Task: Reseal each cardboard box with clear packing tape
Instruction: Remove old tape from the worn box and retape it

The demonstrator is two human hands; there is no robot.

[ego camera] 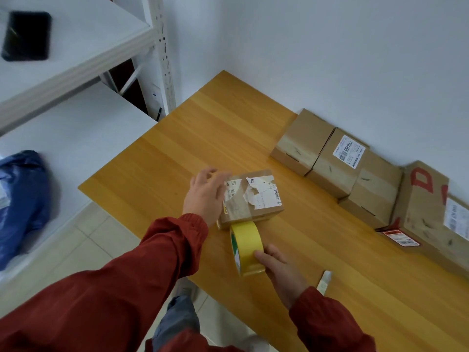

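A small cardboard box (pixel 256 199) with torn white labels lies near the middle of the wooden table (pixel 203 138). My left hand (pixel 205 196) rests on the box's left side with fingers spread over its top. A strip of tape runs across the box's top and down its near face to a yellowish tape roll (pixel 247 247). My right hand (pixel 281 270) grips that roll just in front of the box.
Several cardboard boxes (pixel 337 161) line the wall at the right, the largest (pixel 436 212) with red lettering. A white utility knife (pixel 324 282) lies near my right wrist. White shelving (pixel 76 47) at left holds a black phone (pixel 26 35) and a blue bag (pixel 22 199).
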